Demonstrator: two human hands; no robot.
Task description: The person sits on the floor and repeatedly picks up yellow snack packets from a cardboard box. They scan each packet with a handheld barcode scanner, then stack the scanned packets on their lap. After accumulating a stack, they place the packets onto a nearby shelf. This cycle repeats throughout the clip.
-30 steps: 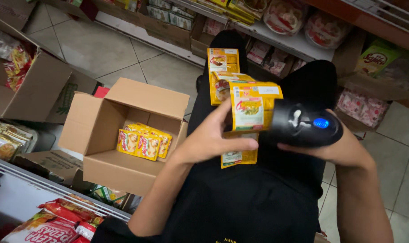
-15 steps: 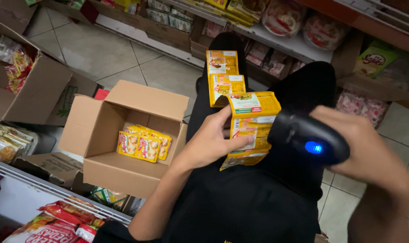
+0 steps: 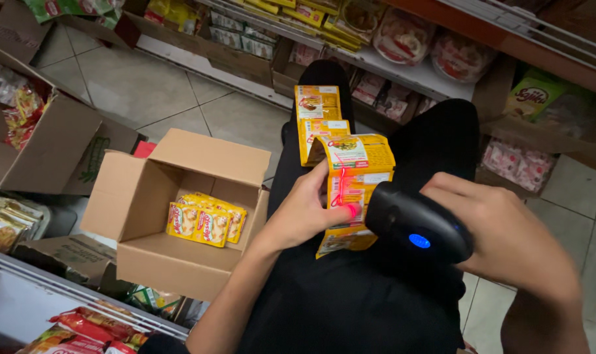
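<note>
Left hand (image 3: 304, 213) grips a strip of yellow sachets (image 3: 347, 183) over the lap; right hand (image 3: 508, 236) is closed around a black scanner (image 3: 417, 226). Since 0.5 s ago, the scanner has swung onto the strip, and red light now falls on a sachet (apparently mid-scan). Counted: 1 scanner, 1 strip (about 4 sachets showing), 1 open box (image 3: 140, 196) holding about 3 sachets.
</note>
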